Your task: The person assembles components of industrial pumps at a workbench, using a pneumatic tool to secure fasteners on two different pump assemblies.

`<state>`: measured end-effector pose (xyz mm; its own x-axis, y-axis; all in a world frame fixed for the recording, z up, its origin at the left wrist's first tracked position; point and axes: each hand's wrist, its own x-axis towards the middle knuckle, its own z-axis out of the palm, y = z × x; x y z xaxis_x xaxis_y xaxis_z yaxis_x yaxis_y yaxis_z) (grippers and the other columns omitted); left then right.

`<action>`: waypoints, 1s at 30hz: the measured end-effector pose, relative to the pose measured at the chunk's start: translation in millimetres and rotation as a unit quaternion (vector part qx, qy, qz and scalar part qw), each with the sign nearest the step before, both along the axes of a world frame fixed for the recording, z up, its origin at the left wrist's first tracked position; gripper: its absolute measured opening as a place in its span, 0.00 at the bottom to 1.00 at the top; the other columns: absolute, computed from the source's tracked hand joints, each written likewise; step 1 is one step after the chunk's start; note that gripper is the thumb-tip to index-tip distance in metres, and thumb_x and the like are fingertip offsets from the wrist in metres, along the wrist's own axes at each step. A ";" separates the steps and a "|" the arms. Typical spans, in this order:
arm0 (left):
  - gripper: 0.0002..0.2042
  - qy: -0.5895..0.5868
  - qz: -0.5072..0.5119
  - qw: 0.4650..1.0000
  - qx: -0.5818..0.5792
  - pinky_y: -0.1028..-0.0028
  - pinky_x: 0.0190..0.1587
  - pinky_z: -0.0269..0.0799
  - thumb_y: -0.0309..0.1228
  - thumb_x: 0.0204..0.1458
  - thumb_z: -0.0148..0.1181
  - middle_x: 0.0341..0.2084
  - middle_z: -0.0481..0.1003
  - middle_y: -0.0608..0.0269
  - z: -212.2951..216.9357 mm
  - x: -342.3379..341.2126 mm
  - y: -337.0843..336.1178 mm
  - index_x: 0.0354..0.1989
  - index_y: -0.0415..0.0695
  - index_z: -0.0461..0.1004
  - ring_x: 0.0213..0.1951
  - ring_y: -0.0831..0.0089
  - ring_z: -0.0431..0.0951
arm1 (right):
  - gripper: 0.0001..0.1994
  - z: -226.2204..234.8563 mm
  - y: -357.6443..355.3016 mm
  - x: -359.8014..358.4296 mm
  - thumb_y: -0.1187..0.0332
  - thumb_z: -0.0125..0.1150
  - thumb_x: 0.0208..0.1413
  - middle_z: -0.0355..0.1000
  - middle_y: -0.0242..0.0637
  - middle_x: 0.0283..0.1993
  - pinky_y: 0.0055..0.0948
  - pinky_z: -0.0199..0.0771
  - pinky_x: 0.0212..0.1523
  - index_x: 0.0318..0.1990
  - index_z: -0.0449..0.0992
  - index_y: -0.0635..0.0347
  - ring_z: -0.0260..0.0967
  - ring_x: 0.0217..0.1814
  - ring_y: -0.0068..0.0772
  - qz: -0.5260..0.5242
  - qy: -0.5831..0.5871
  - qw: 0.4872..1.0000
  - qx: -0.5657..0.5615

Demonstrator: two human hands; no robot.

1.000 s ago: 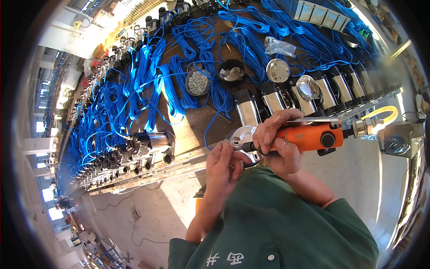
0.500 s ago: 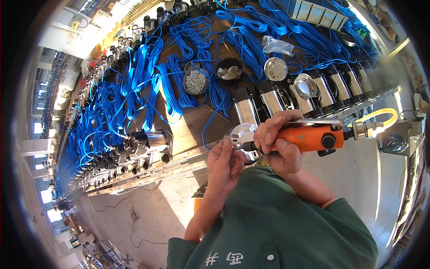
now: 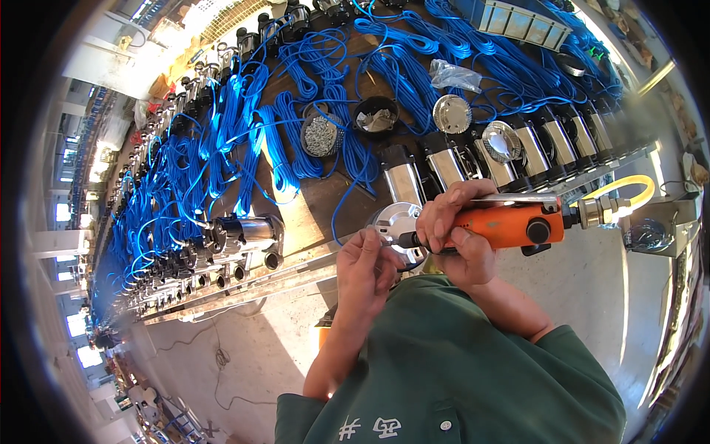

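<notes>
Little has moved since the earlier frames: both hands stay at the frame's centre. The right hand (image 3: 455, 237), fingers clenched around the orange power screwdriver (image 3: 510, 226), points its tip at the round metal cover (image 3: 396, 222). The left hand (image 3: 367, 270) pinches at that cover's lower edge, beside the table (image 3: 310, 207) strewn with blue cables (image 3: 244, 140).

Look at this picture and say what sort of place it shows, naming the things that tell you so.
Probably a factory assembly line. A long workbench carries rows of metal pump-like units with coiled blue cables, and the right hand holds an orange air-powered screwdriver against one unit.
</notes>
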<state>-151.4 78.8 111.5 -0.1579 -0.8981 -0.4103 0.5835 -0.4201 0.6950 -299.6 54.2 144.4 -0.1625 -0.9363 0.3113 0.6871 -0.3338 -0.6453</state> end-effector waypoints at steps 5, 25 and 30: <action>0.11 -0.011 -0.002 1.000 -0.008 0.84 0.10 0.47 0.37 0.62 0.48 0.20 0.75 0.51 -0.9 0.1 0.7 0.31 0.43 0.64 0.07 0.84 0.55 | 0.16 1.8 1.9 0.7 0.72 0.47 0.44 0.61 0.34 0.26 0.28 0.65 0.27 0.44 0.60 0.61 0.59 0.21 0.24 0.005 -0.020 1.000 -0.002; 0.20 -0.217 -0.043 0.975 -0.027 0.83 0.12 0.46 0.45 0.61 0.47 0.09 0.65 0.66 -6.1 4.4 -9.6 0.32 0.38 0.72 0.08 0.85 0.55 | 0.15 -6.2 -4.4 1.1 0.88 0.44 0.41 0.65 0.39 0.21 0.28 0.67 0.24 0.38 0.61 0.64 0.63 0.21 0.29 0.038 -0.013 0.999 -0.014; 0.16 -0.247 -0.037 0.968 -0.040 0.83 0.16 0.47 0.38 0.61 0.49 0.14 0.66 0.70 -5.7 23.1 -22.3 0.40 0.35 0.73 0.14 0.86 0.57 | 0.16 -26.4 -20.7 1.0 0.87 0.43 0.40 0.66 0.40 0.22 0.25 0.68 0.26 0.39 0.62 0.66 0.65 0.23 0.29 0.003 0.008 1.000 0.021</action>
